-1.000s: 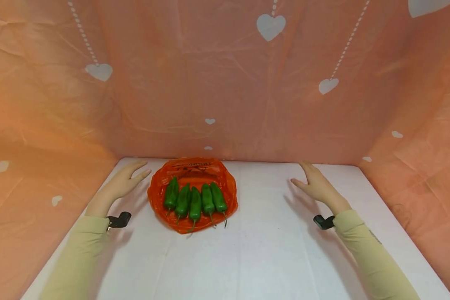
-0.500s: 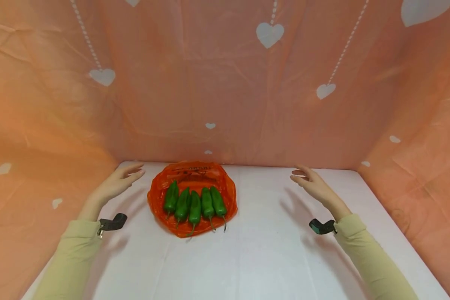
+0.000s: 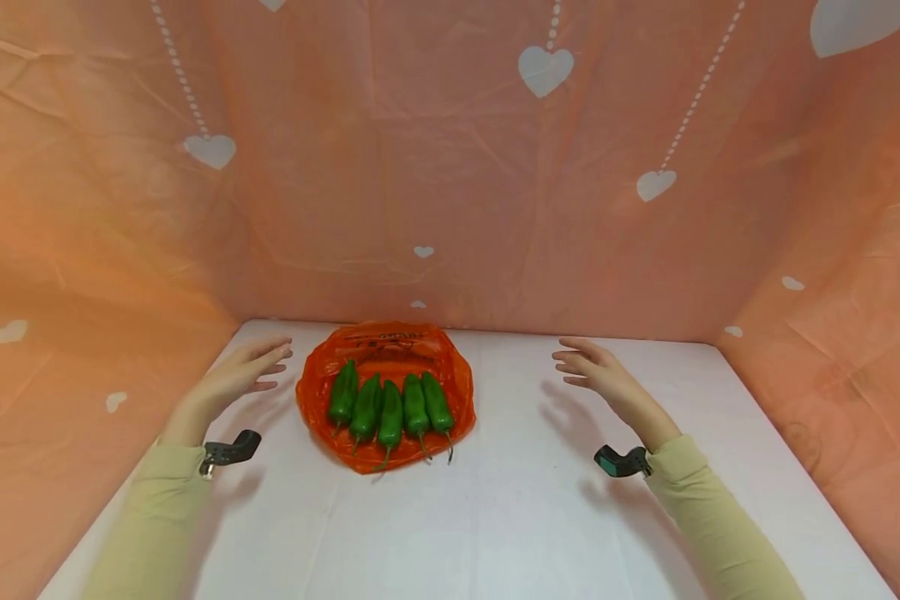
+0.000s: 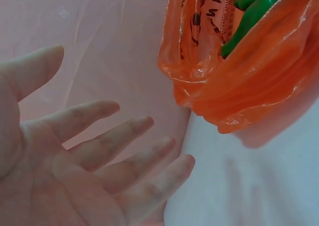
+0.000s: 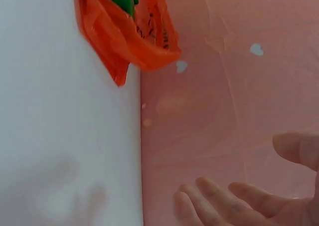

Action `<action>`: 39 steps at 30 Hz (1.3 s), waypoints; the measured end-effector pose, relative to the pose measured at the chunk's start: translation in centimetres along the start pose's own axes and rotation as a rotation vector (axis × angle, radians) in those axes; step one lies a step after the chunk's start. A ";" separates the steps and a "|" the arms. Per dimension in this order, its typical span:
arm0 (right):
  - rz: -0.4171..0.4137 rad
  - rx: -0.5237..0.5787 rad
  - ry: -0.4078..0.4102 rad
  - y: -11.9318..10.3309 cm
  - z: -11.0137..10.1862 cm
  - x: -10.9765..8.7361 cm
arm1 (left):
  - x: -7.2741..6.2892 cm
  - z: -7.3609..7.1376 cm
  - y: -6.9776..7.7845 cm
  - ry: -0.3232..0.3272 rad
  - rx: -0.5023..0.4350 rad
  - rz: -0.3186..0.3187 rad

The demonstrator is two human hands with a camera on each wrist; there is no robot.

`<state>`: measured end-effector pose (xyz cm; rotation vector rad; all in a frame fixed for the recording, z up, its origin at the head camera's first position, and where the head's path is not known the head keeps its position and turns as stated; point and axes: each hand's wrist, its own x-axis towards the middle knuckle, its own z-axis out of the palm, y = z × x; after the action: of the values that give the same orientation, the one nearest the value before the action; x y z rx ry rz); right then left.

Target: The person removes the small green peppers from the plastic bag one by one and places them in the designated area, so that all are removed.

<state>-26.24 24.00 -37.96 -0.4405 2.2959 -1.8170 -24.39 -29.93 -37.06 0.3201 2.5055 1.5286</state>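
Several green peppers (image 3: 391, 414) lie side by side, stems toward me, on an orange-red plastic bag (image 3: 457, 387) with dark print. Left of the bag, my left hand (image 3: 228, 385) hovers over the table, fingers spread and holding nothing. Its palm and spread fingers fill the lower left of the left wrist view, with the bag's edge (image 4: 234, 104) beyond the fingertips. My right hand (image 3: 607, 383) is raised well to the right of the bag, fingers extended, also holding nothing. In the right wrist view the bag (image 5: 117, 41) appears at the top, apart from that hand.
The table (image 3: 480, 517) has a white cover. Orange-pink sheeting (image 3: 480, 183) printed with pale hearts rises at the back and both sides. Each wrist wears a black camera mount (image 3: 232, 450), and both hands cast shadows on the table.
My right hand has shifted left, its fingers turning and fanning out. My left hand's fingers have spread apart too. The head view has tilted up slightly; bag and peppers stay put.
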 end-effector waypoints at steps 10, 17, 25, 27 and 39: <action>0.053 0.168 -0.069 -0.5 2.4 0.6 | 0.0 0.7 -1.4 -0.007 -0.081 -0.070; 0.100 0.250 -0.097 -0.5 4.6 1.5 | 0.2 1.3 -2.1 -0.011 -0.101 -0.079; 0.104 0.268 -0.175 -0.5 7.1 2.0 | 0.5 1.8 -2.5 -0.021 -0.157 -0.098; 0.101 0.263 -0.195 -0.5 7.7 2.1 | 0.5 2.0 -2.6 -0.018 -0.167 -0.094; 0.109 0.258 -0.241 0.5 10.5 2.9 | 0.5 2.5 -3.7 0.009 -0.169 -0.055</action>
<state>-25.67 13.48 -40.81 -0.4549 1.8613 -1.8603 -24.56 -29.31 -41.46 0.2173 2.3509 1.7090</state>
